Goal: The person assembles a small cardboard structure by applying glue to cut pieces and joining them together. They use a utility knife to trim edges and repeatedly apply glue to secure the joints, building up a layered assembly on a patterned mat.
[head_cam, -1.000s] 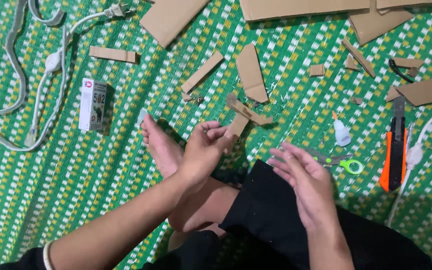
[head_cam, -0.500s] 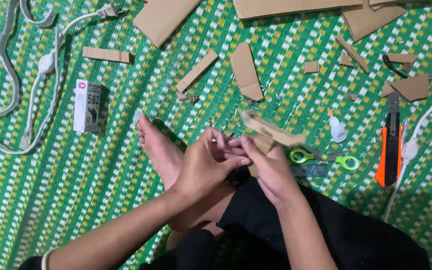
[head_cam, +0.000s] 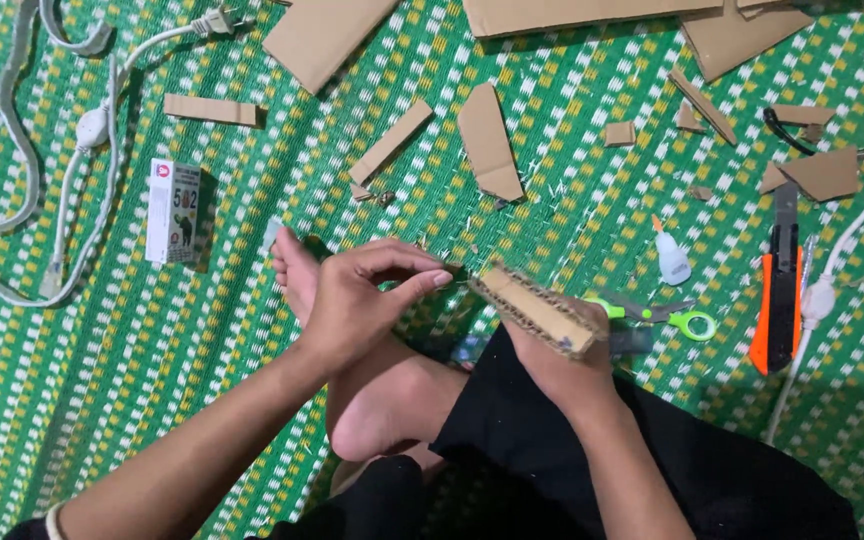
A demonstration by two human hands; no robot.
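One camera only — worn on the head. It looks steeply down, close over the lap and the green mat (head_cam: 102, 400).

Cardboard piece (head_cam: 537, 310) held above the lap, over the green woven mat.

It is a short, thick strip of brown corrugated cardboard, seemingly a few layers stuck together (the wavy inner flutes show along its cut edge). It lies tilted, the upper end pointing up-left and the lower end down-right. The right hand (head_cam: 557, 365) grips it from below at the lower end, so that part is hidden. The left hand (head_cam: 357, 300) meets the upper end with thumb and fingertips pinched; something small and dark sits at that pinch, too small to tell what it is. The top face is plain brown, without print.
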